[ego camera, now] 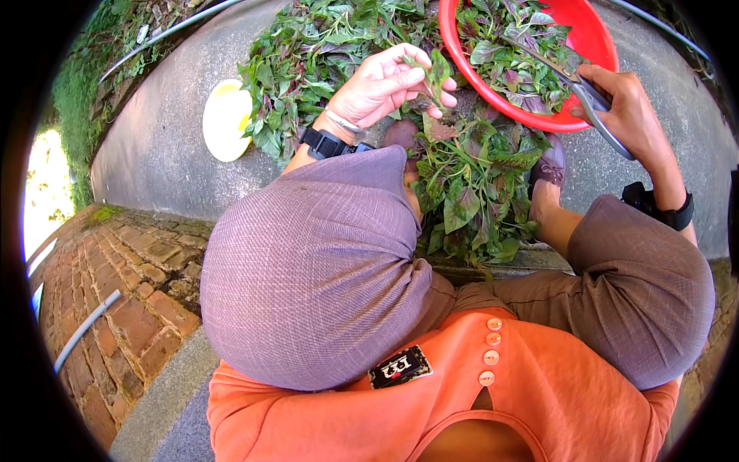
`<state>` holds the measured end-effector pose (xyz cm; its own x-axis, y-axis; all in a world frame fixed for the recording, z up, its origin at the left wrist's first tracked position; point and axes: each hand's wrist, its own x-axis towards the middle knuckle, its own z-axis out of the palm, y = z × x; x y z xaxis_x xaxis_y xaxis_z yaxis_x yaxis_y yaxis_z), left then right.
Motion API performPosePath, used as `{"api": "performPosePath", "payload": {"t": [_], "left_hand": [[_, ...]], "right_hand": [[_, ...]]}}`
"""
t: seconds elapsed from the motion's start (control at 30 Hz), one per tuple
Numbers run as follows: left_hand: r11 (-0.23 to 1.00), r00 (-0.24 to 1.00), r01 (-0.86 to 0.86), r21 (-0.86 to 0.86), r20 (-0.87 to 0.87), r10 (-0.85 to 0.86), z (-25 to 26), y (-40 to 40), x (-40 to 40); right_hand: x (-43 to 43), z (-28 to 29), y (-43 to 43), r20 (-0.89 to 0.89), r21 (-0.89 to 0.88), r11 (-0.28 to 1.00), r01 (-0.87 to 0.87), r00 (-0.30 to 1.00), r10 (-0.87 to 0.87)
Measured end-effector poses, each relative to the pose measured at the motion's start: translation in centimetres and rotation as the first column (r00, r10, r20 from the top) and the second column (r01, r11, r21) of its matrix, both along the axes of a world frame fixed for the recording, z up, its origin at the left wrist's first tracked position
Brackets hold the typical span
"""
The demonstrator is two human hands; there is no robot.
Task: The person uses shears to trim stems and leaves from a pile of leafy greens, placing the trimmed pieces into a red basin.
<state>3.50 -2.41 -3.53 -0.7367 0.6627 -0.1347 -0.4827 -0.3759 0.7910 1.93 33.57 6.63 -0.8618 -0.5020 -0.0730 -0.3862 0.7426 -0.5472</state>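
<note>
My left hand [398, 81] holds a small leafy sprig [437, 72] between thumb and fingers, above the greens at the top centre. My right hand [620, 107] grips a pair of scissors [589, 95] by the handles; the blades point up and left over a red plastic basin [600, 46]. Inside the basin lie cut leaves [514, 63], green and purple. A pile of leafy stems [473, 190] rests between my feet, below the basin. A larger heap of the same greens [306, 63] spreads on the ground at the upper left.
A pale yellow, plate-like object [227, 120] sits on the concrete ground [173, 133], left of the large heap. Brick paving [127, 312] with a grey pipe [86, 329] lies at lower left. My shoes [551, 161] flank the nearer pile. A long pipe [173, 34] borders the vegetation.
</note>
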Motion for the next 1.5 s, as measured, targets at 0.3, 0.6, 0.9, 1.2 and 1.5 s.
{"api": "performPosePath", "payload": {"t": [0.3,0.6,0.9,1.2,1.5], "left_hand": [[0.969,0.983,-0.167,-0.18,-0.103,0.15,0.6,-0.4,-0.6],[0.943,0.968,-0.209,-0.261,-0.192,0.161,1.8,2.0,-0.7],[0.95,0.963,-0.22,-0.223,-0.206,0.174,1.2,2.4,-1.0],[0.954,0.955,-0.247,-0.169,-0.207,0.211,1.0,2.8,-0.9],[0.942,0.944,-0.292,-0.165,-0.21,0.256,0.8,2.7,-0.9]], "right_hand": [[0.9,-0.9,-1.5,0.103,-0.123,0.984,-0.133,0.984,0.146],[0.5,-1.1,-3.0,-0.006,-0.04,0.945,-0.325,0.946,0.325],[0.2,-1.1,-3.0,-0.09,-0.005,0.932,-0.361,0.929,0.359],[0.2,-1.0,-3.1,-0.096,0.004,0.935,-0.355,0.93,0.354],[0.1,-1.0,-2.9,-0.074,0.001,0.942,-0.337,0.939,0.336]]}}
